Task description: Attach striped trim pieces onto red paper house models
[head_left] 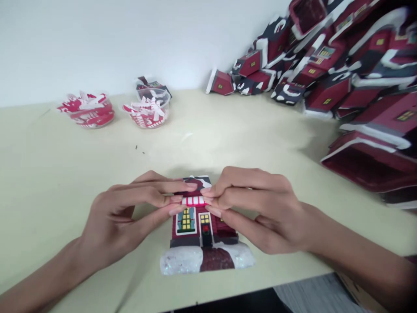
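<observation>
A small dark-red toy house (pixel 202 234) with yellow windows, a black door and a white glittery base lies on the pale table (pixel 48 182) near its front edge. A little red-and-white fence piece (pixel 193 201) sits across the house front, just under the roof. My left hand (pixel 130 213) pinches the left end of that piece with thumb and fingers. My right hand (pixel 257 204) pinches its right end the same way. Both hands rest over the upper part of the house.
Two clear plastic cups of red-and-white pieces (pixel 87 109) (pixel 148 111) stand at the back left by the white wall. A large heap of finished red houses (pixel 352 69) fills the back right and right side.
</observation>
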Tool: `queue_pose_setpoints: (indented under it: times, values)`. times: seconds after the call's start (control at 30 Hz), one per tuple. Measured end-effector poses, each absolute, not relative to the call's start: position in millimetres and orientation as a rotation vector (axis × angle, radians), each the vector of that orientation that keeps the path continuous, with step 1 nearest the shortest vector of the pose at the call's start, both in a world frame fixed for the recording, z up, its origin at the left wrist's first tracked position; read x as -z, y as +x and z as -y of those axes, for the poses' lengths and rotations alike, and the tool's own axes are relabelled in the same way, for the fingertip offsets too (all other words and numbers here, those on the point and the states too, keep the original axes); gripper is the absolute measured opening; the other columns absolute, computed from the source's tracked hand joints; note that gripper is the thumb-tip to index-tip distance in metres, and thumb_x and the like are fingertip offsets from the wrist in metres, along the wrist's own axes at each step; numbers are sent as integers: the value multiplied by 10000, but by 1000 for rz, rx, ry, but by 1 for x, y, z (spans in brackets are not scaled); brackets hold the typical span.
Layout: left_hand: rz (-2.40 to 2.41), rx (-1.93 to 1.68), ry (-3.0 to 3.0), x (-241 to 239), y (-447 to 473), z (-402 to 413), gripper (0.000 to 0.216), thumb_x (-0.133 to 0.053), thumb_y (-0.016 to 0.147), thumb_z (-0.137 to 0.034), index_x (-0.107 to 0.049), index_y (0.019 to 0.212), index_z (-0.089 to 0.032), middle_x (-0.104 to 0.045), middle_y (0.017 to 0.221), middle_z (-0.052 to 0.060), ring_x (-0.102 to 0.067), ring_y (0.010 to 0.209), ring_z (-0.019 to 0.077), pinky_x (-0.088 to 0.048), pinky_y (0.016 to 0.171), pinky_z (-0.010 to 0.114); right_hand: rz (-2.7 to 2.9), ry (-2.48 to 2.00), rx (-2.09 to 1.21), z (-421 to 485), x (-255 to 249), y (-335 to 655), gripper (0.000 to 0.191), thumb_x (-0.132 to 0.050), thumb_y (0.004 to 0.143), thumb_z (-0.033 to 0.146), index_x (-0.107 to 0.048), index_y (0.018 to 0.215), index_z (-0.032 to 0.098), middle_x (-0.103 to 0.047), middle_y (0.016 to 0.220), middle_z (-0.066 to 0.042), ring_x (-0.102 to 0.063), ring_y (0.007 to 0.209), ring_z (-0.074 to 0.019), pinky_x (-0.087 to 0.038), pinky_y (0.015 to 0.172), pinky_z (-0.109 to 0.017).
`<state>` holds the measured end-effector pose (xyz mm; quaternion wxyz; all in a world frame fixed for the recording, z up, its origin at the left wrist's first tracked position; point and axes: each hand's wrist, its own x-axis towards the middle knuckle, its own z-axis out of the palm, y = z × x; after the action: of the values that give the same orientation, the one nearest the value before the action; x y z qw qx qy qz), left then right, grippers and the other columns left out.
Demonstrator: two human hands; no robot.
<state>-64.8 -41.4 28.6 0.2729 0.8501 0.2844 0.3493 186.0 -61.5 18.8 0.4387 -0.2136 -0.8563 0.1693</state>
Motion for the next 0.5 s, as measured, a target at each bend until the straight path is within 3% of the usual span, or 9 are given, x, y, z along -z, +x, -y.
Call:
queue_pose_setpoints:
  times: [0.17, 0.3, 0.4, 0.5]
  values:
    - [-758, -893, 2660, -58, -71, 44, 199, -656, 909, -202, -748, 1058, -296, -706, 1286, -13, -686, 1148, 221, -597, 978, 367, 2012, -489, -442, 58, -17, 182, 124, -577, 947, 106, -684, 885, 90, -718, 932, -140, -681, 791, -166, -580, 662, -294]
    - [-757, -716, 2767, -84, -61, 67, 525, -522, 982, -394, -472, 1488, -265, -561, 1483, 4, -503, 1399, 227, -444, 1186, 367, 1976, -632, -284, 67, -31, 197, 235, -573, 939, 100, -711, 1124, 138, -725, 1141, -139, -702, 1035, -214, -597, 869, -375]
    - [-581, -449, 2931, -81, -44, 79, 578, -522, 983, -487, -415, 1525, -314, -535, 1506, -4, -501, 1401, 245, -400, 1214, 396, 1841, -983, -48, 83, -45, 224, 323, -602, 924, 105, -702, 1214, 207, -701, 1219, -111, -675, 1111, -246, -555, 962, -414]
    - [-510, -327, 3076, -66, -40, 72, 414, -501, 1016, -348, -535, 1425, -404, -593, 1444, -64, -511, 1388, 234, -331, 1244, 424, 1822, -1245, 263, 98, -52, 261, 422, -682, 886, 150, -683, 1295, 252, -686, 1250, -98, -657, 1092, -308, -503, 989, -463]
